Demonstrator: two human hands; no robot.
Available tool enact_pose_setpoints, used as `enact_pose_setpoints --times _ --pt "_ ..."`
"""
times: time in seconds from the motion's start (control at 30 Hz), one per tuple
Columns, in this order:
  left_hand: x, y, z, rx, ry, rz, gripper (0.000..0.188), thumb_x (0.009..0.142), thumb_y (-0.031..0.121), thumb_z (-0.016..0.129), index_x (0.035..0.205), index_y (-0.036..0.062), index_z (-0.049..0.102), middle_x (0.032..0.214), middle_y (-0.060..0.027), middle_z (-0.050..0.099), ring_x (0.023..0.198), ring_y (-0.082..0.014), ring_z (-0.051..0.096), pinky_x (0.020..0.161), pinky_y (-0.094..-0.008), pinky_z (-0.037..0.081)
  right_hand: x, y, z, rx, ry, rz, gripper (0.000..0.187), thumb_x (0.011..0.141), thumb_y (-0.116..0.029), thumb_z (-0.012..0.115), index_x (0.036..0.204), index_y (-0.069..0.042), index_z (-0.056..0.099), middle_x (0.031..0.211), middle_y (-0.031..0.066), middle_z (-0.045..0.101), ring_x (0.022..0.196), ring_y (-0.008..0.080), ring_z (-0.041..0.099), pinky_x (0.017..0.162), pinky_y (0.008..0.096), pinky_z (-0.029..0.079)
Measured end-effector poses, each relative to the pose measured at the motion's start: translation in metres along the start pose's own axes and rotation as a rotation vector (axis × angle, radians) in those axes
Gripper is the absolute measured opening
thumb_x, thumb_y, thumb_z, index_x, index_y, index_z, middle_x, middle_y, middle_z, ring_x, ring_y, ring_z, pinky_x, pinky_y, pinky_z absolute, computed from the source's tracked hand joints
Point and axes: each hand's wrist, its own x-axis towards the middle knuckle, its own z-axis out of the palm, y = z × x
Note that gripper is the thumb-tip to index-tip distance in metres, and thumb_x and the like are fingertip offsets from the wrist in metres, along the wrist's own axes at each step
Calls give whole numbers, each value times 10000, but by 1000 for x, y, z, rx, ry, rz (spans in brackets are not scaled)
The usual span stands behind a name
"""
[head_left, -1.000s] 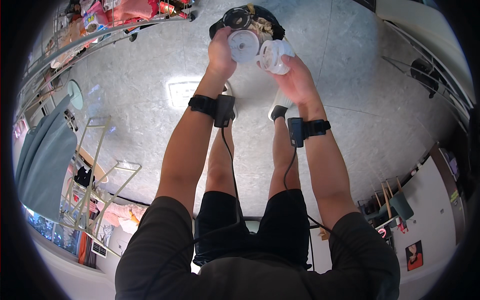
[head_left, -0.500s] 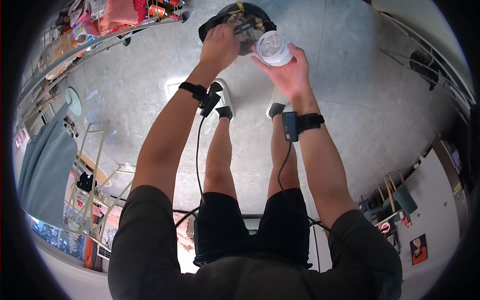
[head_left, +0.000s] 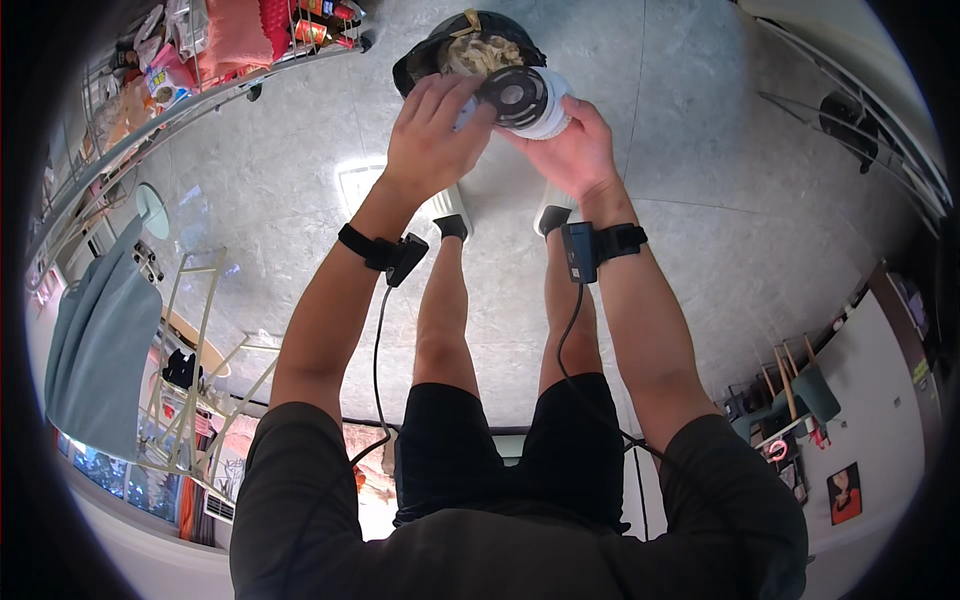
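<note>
My right hand (head_left: pixel 577 150) holds a round white tub (head_left: pixel 553 118) with a ridged edge, fingers and thumb around its side. Closed on a black round slotted disc (head_left: pixel 516 96), my left hand (head_left: pixel 432 128) has brought it over the tub's mouth. The disc covers much of the opening, and whether it is seated or just held against the rim I cannot tell. A bit of white shows beneath my left fingers. Just beyond both hands stands a black bin (head_left: pixel 418 70) with crumpled pale waste (head_left: pixel 482 52) inside.
A wire rack (head_left: pixel 190 95) with packets and bottles stands at the far left. Below it are a pale metal frame (head_left: pixel 200 340) and a hanging grey-blue cloth (head_left: pixel 100 345). Metal rails (head_left: pixel 850 100) run along the right. Cables (head_left: pixel 378 350) hang from my wrist straps.
My left hand has come back from over the bin toward me, bringing the dark piece onto the tub. The tub's open mouth is now mostly covered. My right hand has barely moved.
</note>
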Motion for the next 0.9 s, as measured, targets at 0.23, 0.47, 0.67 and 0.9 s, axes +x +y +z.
enact_pose_setpoints --times 0.23,0.47,0.67,0.9 --pt "1 -4 -2 -45 -39 21 285 833 206 794 1064 77 688 1294 -140 671 1117 -341 657 988 -480 529 3 -2 -4 -8 11 -17 559 941 -312 618 1420 -39 524 1386 128 623 1321 276 554 1201 503 361" --pt "2 3 -2 -263 -70 -167 396 788 225 866 1098 56 689 1332 -128 684 1033 -313 696 870 -409 581 2 1 -5 -72 34 6 596 933 -360 633 1429 -48 527 1405 115 618 1344 283 540 1192 518 368" --pt "12 16 -10 -469 -109 -462 590 781 255 897 1294 72 670 1290 -127 703 1060 -303 706 910 -386 591 4 -2 -11 -61 -47 11 585 941 -316 666 1434 -39 515 1395 114 617 1343 282 547 1180 520 391" --pt "12 11 -19 -414 -223 -485 746 769 296 908 1433 111 623 1263 -123 706 1047 -286 721 888 -370 604 3 -3 -13 -220 -2 47 618 965 -254 691 1493 -25 465 1405 94 604 1332 254 549 1195 478 367"
